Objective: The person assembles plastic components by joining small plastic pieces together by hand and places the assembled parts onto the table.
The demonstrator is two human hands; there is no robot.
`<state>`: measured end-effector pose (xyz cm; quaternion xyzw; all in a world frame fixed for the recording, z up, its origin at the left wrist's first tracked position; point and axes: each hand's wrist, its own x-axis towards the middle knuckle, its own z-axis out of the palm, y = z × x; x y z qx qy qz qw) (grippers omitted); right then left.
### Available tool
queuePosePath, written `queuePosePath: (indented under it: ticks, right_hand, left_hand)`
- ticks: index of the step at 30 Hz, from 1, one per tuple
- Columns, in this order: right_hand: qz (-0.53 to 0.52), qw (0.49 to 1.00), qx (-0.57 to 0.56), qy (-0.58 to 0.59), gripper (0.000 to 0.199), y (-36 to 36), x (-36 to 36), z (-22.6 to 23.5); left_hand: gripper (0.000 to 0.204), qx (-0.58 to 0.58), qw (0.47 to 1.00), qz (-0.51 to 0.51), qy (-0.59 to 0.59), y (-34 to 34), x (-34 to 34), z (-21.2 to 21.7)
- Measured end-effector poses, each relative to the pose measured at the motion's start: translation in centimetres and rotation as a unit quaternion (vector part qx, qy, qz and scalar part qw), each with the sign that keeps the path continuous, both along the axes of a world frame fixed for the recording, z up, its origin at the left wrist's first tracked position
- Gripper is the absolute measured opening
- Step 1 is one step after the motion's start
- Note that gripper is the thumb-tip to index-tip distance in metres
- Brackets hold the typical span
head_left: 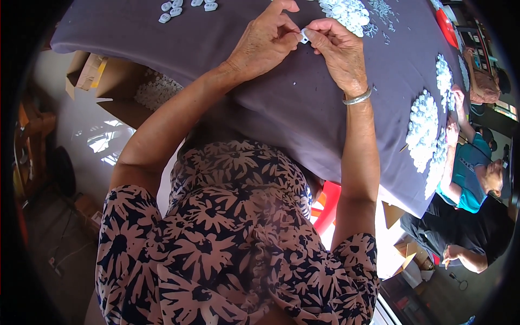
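place: small-parts workshop, handwork type | surface: cloth-covered table (390, 119) | 1 o'clock: loose heap of small white parts (346, 15), pale slender pieces (383, 11) scattered alongside | 3 o'clock: further white heaps (422, 130), teal-shirted co-worker (469, 168) with hands (452, 132) beside them | 10 o'clock: open cardboard carton (122, 81), white parts in bulk (160, 92) inside

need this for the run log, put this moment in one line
left hand: pinches white piece | right hand: pinches same piece | white pile: beyond right hand
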<state>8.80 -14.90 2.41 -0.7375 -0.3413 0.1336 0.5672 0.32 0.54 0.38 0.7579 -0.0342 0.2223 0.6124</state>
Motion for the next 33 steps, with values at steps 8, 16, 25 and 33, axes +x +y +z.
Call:
queuePosePath:
  ticks: [8, 16, 25, 33]
  right_hand:
    - [0.047, 0.999, 0.015, -0.009, 0.026, -0.3, -0.4, -0.9]
    - [0.002, 0.984, -0.021, -0.178, 0.028, -0.6, -1.1, -0.6]
    - [-0.022, 0.965, -0.003, -0.261, 0.029, -0.6, -1.6, 0.0]
    - [-0.018, 0.967, -0.014, -0.254, 0.03, -0.4, -1.8, 0.1]
  left_hand:
    - [0.043, -0.129, 0.985, -0.058, 0.102, 0.5, -0.4, 0.4]
    - [0.043, -0.171, 0.966, -0.126, 0.146, 1.8, -0.5, 0.9]
    - [0.037, -0.176, 0.957, -0.174, 0.15, 2.4, -0.5, 1.9]
    - [0.041, -0.125, 0.968, -0.18, 0.123, 2.3, 0.4, 0.3]
